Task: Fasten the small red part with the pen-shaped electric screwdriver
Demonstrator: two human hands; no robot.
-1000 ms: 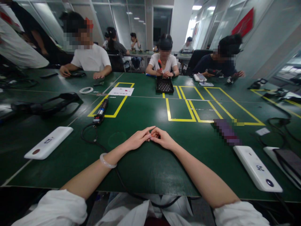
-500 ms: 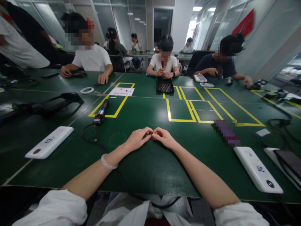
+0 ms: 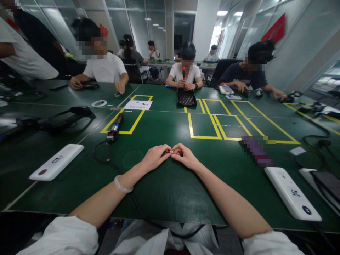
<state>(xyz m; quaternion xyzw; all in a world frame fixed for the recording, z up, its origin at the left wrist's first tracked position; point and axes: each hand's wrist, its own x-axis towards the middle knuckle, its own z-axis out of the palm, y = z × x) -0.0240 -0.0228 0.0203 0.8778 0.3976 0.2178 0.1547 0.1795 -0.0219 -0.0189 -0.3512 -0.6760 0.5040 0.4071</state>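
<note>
Over the middle of the green table (image 3: pixel 170 191), my left hand (image 3: pixel 156 157) and my right hand (image 3: pixel 186 156) meet at the fingertips. Both are closed in a pinch around a small red-and-white piece (image 3: pixel 171 152). Most of it is hidden by the fingers, and it is too small to tell its kind. Left of my hands a dark electric screwdriver (image 3: pixel 115 126) with a blue-and-silver band lies on the table, its black cable (image 3: pixel 111 161) running back toward me beneath my left forearm.
White power banks lie at the left (image 3: pixel 57 162) and right (image 3: pixel 292 193). A blurred phone-like slab (image 3: pixel 256 150) is beyond the right one. Yellow tape (image 3: pixel 205 137) marks rectangles. A printed paper (image 3: pixel 138 105), a tape ring (image 3: pixel 99 103) and a black tray (image 3: pixel 186 103) lie farther off. Co-workers sit opposite.
The small piece between my fingertips showed red before and now shows a whitish face. My fingers have shifted slightly around it. Across the table, co-workers' hands have moved a little.
</note>
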